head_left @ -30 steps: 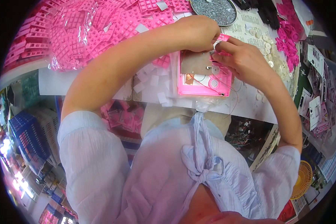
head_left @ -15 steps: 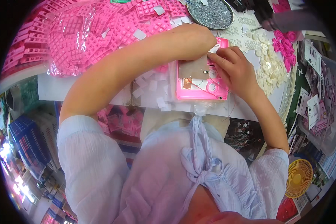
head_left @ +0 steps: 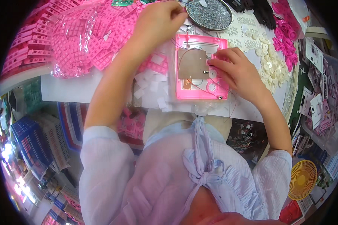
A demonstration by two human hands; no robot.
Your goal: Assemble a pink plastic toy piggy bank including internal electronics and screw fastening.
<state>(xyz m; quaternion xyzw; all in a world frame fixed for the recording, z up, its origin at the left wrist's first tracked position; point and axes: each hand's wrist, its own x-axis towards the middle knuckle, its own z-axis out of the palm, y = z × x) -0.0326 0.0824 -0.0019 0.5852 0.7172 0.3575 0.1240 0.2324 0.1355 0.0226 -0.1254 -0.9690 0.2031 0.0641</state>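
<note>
Left hand has moved beyond the far-left corner of the pink rectangular plastic case; right hand is nearer, at its right side; I cannot tell either grip.

- We have a white worktop, its near edge bowed by the lens.
- Below its near left corner we see striped material – blue, white and red – beside blue baskets.
- Farther left we get bright white glare.
- Past the right edge we spot a round yellow basket.
</note>
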